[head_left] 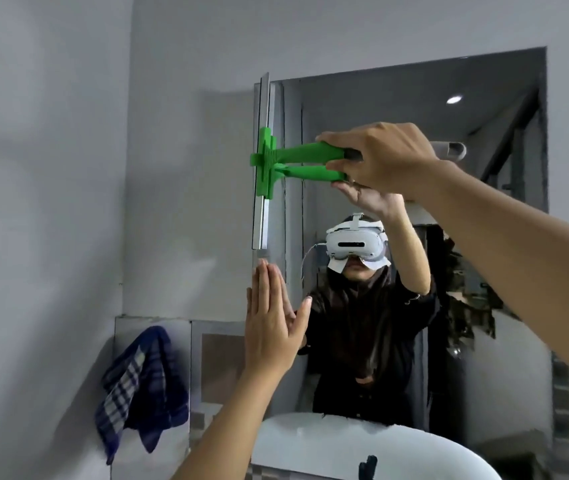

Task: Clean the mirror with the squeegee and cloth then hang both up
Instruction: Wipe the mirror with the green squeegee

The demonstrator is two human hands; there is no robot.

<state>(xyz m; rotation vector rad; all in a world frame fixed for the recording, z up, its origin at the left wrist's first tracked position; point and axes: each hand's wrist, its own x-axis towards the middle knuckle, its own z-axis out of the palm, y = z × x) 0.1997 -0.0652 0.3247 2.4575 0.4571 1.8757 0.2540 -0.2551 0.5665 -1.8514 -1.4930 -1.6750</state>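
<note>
Right hand point(380, 157) clamped on green squeegee point(269, 161) at mirror point(483, 133) edge, left hand point(269, 327) flat, fingers spread, on glass

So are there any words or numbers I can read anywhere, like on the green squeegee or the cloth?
None can be read.
Green squeegee, held in the right hand: no lettering shows.
Blue checked cloth hanging on the wall: only a pattern.
Headset reflected in the mirror: no legible mark.
Left hand: holds nothing.

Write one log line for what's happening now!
right hand holds squeegee | blade at mirror left edge | left hand flat on mirror | cloth hanging
</note>
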